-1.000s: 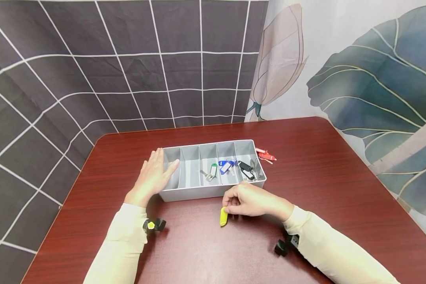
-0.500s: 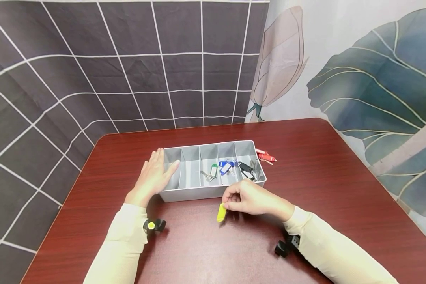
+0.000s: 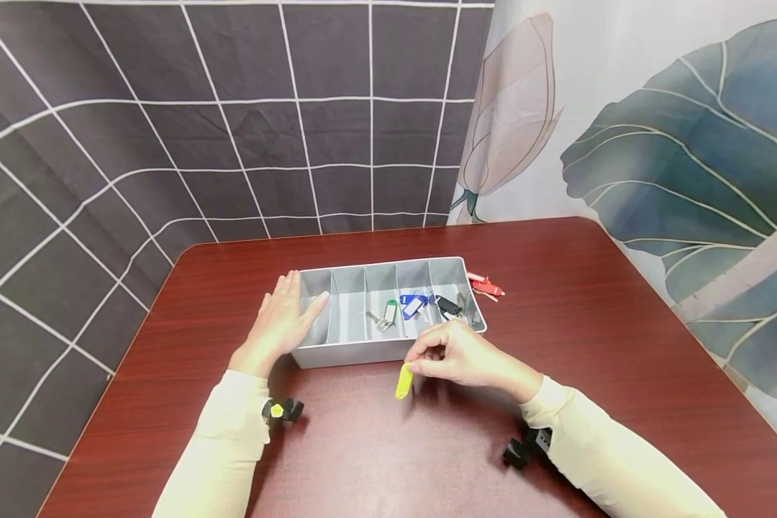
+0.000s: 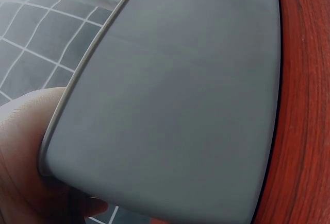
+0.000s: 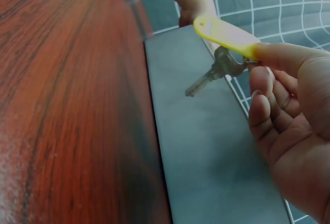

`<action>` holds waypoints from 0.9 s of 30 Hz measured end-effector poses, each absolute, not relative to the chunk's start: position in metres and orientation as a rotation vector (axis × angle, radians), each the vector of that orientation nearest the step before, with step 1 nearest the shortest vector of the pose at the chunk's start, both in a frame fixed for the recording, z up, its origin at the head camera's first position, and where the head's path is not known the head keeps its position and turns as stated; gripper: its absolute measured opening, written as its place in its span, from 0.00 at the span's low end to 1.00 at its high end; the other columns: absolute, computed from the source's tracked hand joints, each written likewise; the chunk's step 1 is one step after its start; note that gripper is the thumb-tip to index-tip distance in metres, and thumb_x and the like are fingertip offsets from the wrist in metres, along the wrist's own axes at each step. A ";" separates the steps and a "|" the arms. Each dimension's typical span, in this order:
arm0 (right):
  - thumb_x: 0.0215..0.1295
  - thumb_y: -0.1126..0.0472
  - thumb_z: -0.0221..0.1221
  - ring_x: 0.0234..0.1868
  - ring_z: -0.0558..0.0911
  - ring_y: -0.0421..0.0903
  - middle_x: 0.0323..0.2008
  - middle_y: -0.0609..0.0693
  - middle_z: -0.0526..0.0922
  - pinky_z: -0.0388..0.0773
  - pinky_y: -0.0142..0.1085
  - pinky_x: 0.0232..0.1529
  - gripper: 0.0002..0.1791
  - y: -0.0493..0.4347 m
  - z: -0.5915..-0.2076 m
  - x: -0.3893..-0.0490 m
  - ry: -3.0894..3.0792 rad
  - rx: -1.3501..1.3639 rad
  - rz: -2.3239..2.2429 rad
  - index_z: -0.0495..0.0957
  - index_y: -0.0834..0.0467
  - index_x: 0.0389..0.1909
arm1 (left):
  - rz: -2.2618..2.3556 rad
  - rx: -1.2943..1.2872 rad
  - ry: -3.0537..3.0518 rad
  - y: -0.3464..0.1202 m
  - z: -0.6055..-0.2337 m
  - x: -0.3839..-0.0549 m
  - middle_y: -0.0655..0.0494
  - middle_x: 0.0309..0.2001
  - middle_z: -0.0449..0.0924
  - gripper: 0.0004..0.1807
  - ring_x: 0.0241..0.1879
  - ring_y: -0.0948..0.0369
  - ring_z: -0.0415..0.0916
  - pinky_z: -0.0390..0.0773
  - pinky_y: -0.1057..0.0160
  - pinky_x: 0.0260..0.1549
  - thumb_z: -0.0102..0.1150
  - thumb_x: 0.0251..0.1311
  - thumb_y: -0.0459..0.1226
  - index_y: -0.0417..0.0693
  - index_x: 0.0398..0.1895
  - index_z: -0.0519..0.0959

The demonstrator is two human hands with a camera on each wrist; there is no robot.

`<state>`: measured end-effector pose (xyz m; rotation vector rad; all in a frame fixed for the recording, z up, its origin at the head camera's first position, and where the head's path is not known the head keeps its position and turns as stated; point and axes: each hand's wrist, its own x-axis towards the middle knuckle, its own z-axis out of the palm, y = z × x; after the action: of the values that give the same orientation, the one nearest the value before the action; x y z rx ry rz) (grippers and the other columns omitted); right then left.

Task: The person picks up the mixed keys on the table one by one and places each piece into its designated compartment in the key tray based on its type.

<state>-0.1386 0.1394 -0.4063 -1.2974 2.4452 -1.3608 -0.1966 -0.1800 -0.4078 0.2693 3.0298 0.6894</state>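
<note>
My right hand (image 3: 462,357) pinches a yellow key tag (image 3: 403,381) between thumb and fingers, just in front of the grey divided tray (image 3: 356,352). In the right wrist view a metal key (image 5: 209,76) dangles from this tag (image 5: 224,34), in front of the tray's long wall. At the tray's left end rests my left hand (image 3: 278,320), fingers straight along the outside and thumb over the rim. Inside the tray, a green key tag (image 3: 391,311), blue key tags (image 3: 413,306) and black key tags (image 3: 448,305) lie in separate compartments, with keys beside them.
Red key tags (image 3: 487,288) with a key lie on the reddish-brown table (image 3: 362,446), right of the tray. Behind the table hangs a dark cloth with white grid lines (image 3: 337,129). Each wrist wears a small black camera, including the right one (image 3: 524,447).
My right hand has risen slightly and lifted the yellow key tag up toward the tray, tilting it. The left hand and the tray stay put.
</note>
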 end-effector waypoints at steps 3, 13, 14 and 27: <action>0.56 0.64 0.69 0.26 0.76 0.34 0.26 0.38 0.83 0.74 0.33 0.24 0.05 0.139 -0.402 -0.137 2.460 -1.286 -1.437 0.87 0.50 0.30 | 0.697 0.275 3.029 -0.179 -0.408 -0.197 0.39 0.75 0.43 0.53 0.74 0.44 0.38 0.42 0.39 0.68 0.32 0.63 0.69 0.35 0.75 0.44; 0.49 0.75 0.69 0.32 0.79 0.46 0.26 0.50 0.84 0.75 0.35 0.33 0.06 0.135 -0.363 -0.126 2.444 -1.276 -1.609 0.86 0.62 0.27 | 0.702 0.272 3.021 -0.177 -0.408 -0.196 0.39 0.75 0.43 0.54 0.74 0.44 0.38 0.41 0.39 0.68 0.33 0.62 0.70 0.35 0.75 0.44; 0.50 0.75 0.69 0.33 0.79 0.46 0.26 0.50 0.84 0.75 0.34 0.34 0.06 0.135 -0.361 -0.126 2.438 -1.253 -1.619 0.86 0.62 0.27 | 0.704 0.271 3.021 -0.178 -0.408 -0.196 0.39 0.75 0.43 0.54 0.74 0.44 0.38 0.41 0.39 0.68 0.33 0.62 0.70 0.35 0.75 0.44; 0.51 0.72 0.69 0.29 0.77 0.40 0.27 0.46 0.84 0.70 0.31 0.25 0.06 0.136 -0.366 -0.145 2.491 -1.195 -1.633 0.87 0.59 0.29 | 0.706 0.265 3.040 -0.179 -0.408 -0.194 0.38 0.75 0.43 0.55 0.74 0.44 0.39 0.42 0.40 0.68 0.31 0.61 0.71 0.34 0.75 0.45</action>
<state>-0.1450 0.1363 -0.3662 -1.1949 2.4905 -1.6331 -0.1938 -0.1794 -0.4082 0.2647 3.0402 0.7058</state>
